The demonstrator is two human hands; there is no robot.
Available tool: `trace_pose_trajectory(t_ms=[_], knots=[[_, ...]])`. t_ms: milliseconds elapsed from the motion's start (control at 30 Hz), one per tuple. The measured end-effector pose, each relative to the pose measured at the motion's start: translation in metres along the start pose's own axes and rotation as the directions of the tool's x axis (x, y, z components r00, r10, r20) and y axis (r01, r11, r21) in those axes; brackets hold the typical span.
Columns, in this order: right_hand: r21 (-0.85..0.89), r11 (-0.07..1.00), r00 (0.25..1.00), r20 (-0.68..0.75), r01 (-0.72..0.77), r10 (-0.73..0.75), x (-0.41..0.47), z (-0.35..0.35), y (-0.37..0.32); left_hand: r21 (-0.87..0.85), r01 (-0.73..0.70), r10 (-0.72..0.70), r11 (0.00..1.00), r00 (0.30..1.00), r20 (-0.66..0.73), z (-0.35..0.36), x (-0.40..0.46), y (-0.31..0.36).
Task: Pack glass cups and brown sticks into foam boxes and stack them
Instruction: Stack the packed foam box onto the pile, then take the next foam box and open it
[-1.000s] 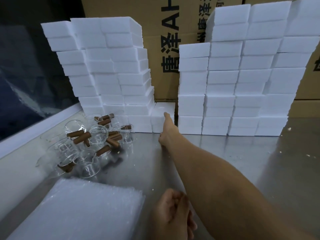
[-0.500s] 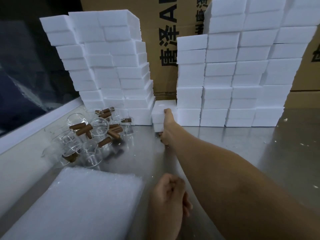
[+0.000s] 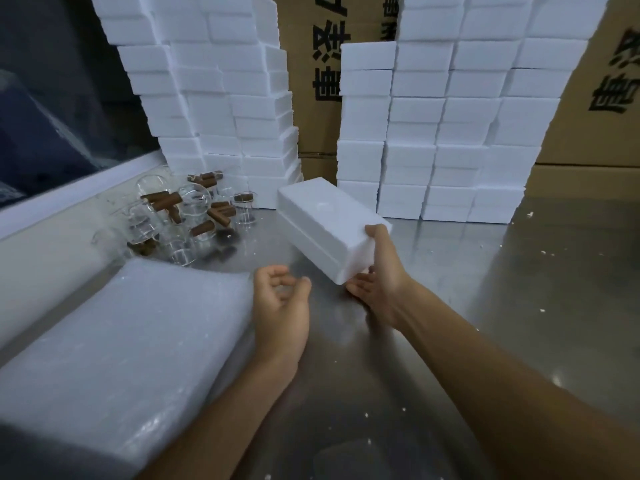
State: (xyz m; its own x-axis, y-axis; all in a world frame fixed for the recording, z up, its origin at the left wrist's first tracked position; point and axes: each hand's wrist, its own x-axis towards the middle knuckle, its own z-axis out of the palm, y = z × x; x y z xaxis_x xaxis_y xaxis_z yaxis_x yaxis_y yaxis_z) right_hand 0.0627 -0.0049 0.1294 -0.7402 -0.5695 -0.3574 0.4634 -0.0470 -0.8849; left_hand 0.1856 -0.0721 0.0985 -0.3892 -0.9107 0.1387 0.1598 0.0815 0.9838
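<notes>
A shiny metal surface [image 3: 450,323] has tall piles of white foam boxes [image 3: 443,133] at the back. The right hand [image 3: 382,271] grips one foam box [image 3: 329,226] by its near end. The left hand [image 3: 280,299] is loosely curled and holds nothing. Glass cups [image 3: 194,202] and brown sticks [image 3: 166,200] lie beyond the left hand.
</notes>
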Motion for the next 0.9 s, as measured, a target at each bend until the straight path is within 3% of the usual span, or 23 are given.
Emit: trace_pose_trajectory(t_ms=[133,367,433,533,667,767,833,900], knots=[[-0.029,1.000,1.000,-0.021,0.012,-0.013,-0.026,-0.035,-0.001,0.057,-0.133,0.133,0.989,0.991,0.008,-0.003,-0.002,0.000],[-0.358,0.920,0.978,-0.064,0.161,-0.196,-0.054,-0.063,0.012,-0.090,-0.102,0.112,0.991,0.987,0.117,-0.004,-0.002,-0.001],[-0.414,0.871,0.936,-0.110,0.263,-0.335,-0.059,-0.066,0.026,-0.062,-0.123,0.129,0.990,0.985,0.113,-0.004,-0.003,-0.002],[-0.500,0.738,0.782,-0.175,0.452,-0.598,-0.066,-0.066,0.045,0.043,-0.149,0.143,0.988,0.982,0.127,-0.003,-0.006,0.000],[-0.490,0.695,0.737,-0.145,0.526,-0.660,-0.071,-0.071,0.045,0.079,-0.095,0.081,0.992,0.983,0.162,-0.005,-0.006,0.000],[-0.503,0.684,0.775,-0.044,0.528,-0.631,-0.069,-0.079,0.041,0.052,-0.059,0.043,0.997,0.962,0.270,-0.009,-0.004,0.002],[-0.481,0.740,0.847,0.009,0.470,-0.532,-0.066,-0.089,0.033,-0.012,-0.004,0.009,1.000,0.914,0.405,-0.015,0.001,0.004],[-0.436,0.821,0.921,0.053,0.369,-0.386,-0.066,-0.101,0.020,0.034,0.060,-0.068,0.998,0.879,0.472,-0.018,0.006,0.006]])
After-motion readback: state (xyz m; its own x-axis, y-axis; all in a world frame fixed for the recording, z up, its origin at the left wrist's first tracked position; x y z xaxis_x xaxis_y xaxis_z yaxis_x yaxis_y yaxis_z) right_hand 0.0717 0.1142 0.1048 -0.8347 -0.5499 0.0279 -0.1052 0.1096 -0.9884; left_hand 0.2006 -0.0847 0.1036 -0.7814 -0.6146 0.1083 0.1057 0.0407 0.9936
